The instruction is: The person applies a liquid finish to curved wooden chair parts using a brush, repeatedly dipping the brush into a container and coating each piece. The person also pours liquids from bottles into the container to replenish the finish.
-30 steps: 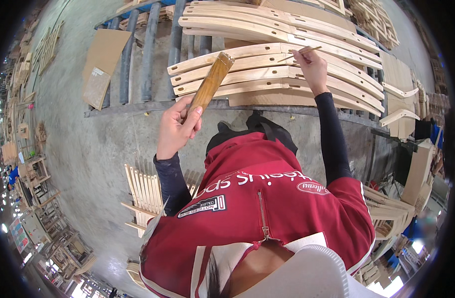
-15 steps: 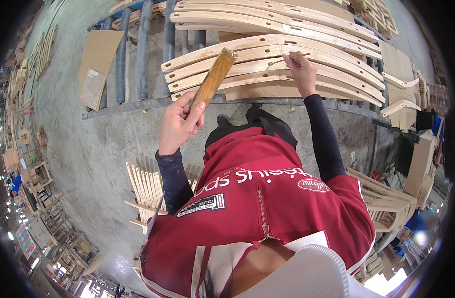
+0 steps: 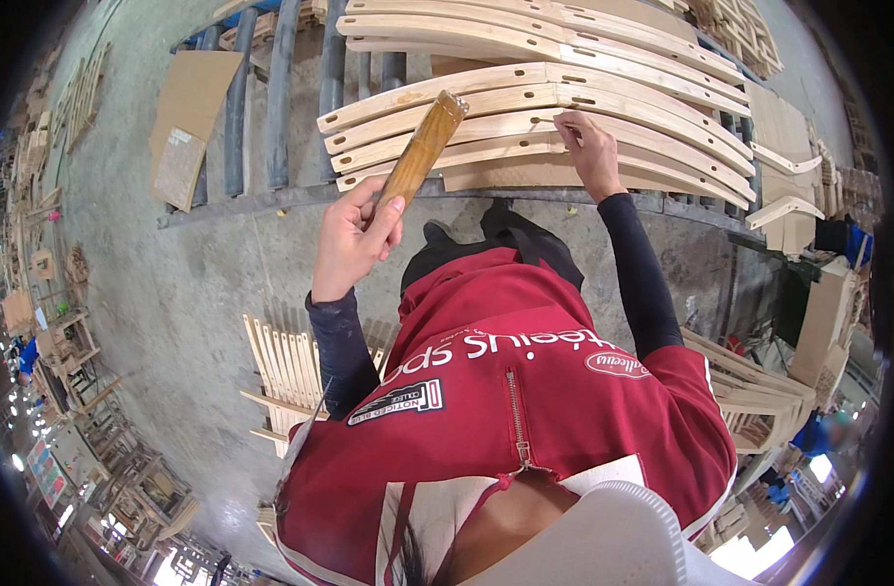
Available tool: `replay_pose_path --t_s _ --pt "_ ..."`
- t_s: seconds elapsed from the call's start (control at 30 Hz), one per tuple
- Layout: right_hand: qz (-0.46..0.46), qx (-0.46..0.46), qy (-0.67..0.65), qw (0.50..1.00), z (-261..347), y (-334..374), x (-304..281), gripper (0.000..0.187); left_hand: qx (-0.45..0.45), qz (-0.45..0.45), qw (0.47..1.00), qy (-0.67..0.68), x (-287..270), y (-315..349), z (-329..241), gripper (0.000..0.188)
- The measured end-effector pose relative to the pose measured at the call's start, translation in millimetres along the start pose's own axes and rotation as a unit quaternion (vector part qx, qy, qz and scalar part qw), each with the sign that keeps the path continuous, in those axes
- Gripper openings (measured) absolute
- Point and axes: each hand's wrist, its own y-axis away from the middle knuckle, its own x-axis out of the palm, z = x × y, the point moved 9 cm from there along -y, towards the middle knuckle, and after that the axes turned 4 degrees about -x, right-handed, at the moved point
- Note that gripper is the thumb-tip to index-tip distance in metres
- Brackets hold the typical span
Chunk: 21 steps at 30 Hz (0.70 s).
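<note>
My left hand (image 3: 357, 232) is closed round a long, glossy amber-brown piece (image 3: 419, 152), tilted up to the right over the near pieces. Whether it is a container or a solid block, I cannot tell. Its upper end looks shiny and pale. My right hand (image 3: 591, 151) pinches a thin stick (image 3: 544, 120), whose tip points left at an oval slot in a pale, curved wooden piece (image 3: 496, 127). I cannot make out whether the tip is inside the slot. Several such pieces lie side by side, with oval slots near their ends.
More curved pieces (image 3: 447, 21) lie farther back on the roller conveyor (image 3: 283, 98). Cardboard (image 3: 198, 98) rests on its left end. Two short, bent wooden parts (image 3: 789, 208) sit at the right. Stacked slats (image 3: 276, 356) stand on the floor at my left, and wooden frames (image 3: 749, 386) at my right.
My right hand has shifted slightly nearer, and the stick's tip has moved a little right and away from me, toward the slot. My left hand keeps its hold almost unmoved.
</note>
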Motion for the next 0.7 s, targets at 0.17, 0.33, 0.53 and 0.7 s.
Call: replay_pose_path --t_s 0.17,0.33,0.53,0.7 --pt "0.073 0.039 0.042 0.996 1.0 2.7 5.7 0.011 -0.003 -0.002 1.000 0.006 -9.1 2.8 6.7 0.026" --pt "0.076 0.001 0.045 0.996 11.6 6.0 0.1 0.013 -0.016 0.001 1.000 0.006 -16.4 3.8 13.6 0.026" --pt "-0.011 0.003 0.063 0.998 22.6 5.9 -45.1 0.012 -0.030 -0.034 0.998 0.047 -34.4 -21.8 32.7 0.025" --pt "-0.170 0.094 -0.088 0.977 -20.0 7.3 -105.7 0.008 -0.031 -0.081 0.985 0.149 -44.2 -75.7 33.6 0.023"
